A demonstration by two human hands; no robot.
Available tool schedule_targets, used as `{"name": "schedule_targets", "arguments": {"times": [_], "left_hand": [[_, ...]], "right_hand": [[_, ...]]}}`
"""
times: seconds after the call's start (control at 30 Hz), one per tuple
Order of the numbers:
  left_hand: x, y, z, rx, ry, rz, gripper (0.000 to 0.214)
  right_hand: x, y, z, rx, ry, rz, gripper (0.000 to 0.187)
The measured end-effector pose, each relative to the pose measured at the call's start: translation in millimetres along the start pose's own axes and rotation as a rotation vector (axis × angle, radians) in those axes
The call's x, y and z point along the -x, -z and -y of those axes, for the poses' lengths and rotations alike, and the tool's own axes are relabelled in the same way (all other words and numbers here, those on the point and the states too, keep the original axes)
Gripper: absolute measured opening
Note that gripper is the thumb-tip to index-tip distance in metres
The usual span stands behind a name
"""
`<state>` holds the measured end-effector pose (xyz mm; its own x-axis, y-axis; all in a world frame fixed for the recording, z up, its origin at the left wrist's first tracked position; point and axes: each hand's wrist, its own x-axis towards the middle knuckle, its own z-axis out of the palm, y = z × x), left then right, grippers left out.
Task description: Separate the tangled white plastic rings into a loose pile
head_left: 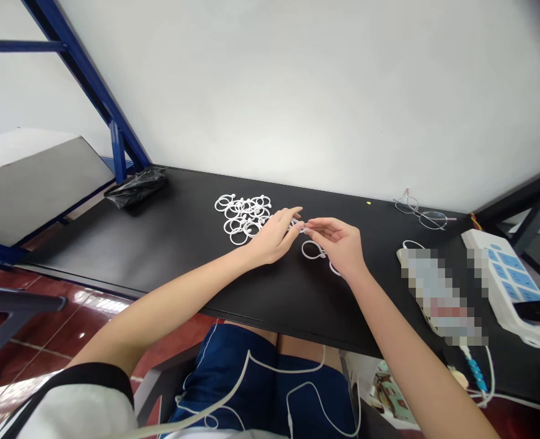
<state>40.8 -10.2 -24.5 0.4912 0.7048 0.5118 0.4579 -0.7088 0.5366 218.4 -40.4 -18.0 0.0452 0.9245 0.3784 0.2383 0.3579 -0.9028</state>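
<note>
White rings with small knobs (239, 236) lie in a loose, overlapping heap on the black table (174, 231). At the right edge of this heap is my left hand (274, 236), its thumb and fingers around a white ring (301, 225). Opposite it, my right hand (341, 244) pinches the same ring between thumb and fingertips, so the fingertips hide part of it. Another white ring (313, 250) lies on the table just below my right hand. One more ring is partly covered by that hand's palm.
A crumpled black plastic bag (137, 186) lies at the far left. To the right are eyeglasses (420, 212), a pixelated phone-like object (439, 292) with a cable, and a white power strip (503, 274). A white wall (274, 91) closes the back; blue metal frame bars (91, 85) stand left.
</note>
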Motion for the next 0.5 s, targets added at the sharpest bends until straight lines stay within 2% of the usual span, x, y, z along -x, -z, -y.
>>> {"name": "schedule_targets", "arguments": {"times": [0.07,0.17,0.33,0.5], "left_hand": [[-1.0,1.5,-0.8,0.096,0.022,-0.016,0.039],[-3.0,4.3,-2.5,0.169,0.041,-0.025,0.034],[-4.3,8.1,-5.5,0.177,0.022,-0.061,0.034],[-3.8,9.6,-4.8,0.164,-0.01,-0.094,0.037]], "right_hand": [[-0.6,-0.9,1.8,-0.156,-0.068,0.036,0.023],[-0.5,-1.8,4.6,-0.255,-0.113,0.052,0.026],[1.4,-2.0,8.8,-0.175,-0.087,0.031,0.028],[2.9,-0.7,6.7,-0.112,-0.022,0.111,0.025]]}}
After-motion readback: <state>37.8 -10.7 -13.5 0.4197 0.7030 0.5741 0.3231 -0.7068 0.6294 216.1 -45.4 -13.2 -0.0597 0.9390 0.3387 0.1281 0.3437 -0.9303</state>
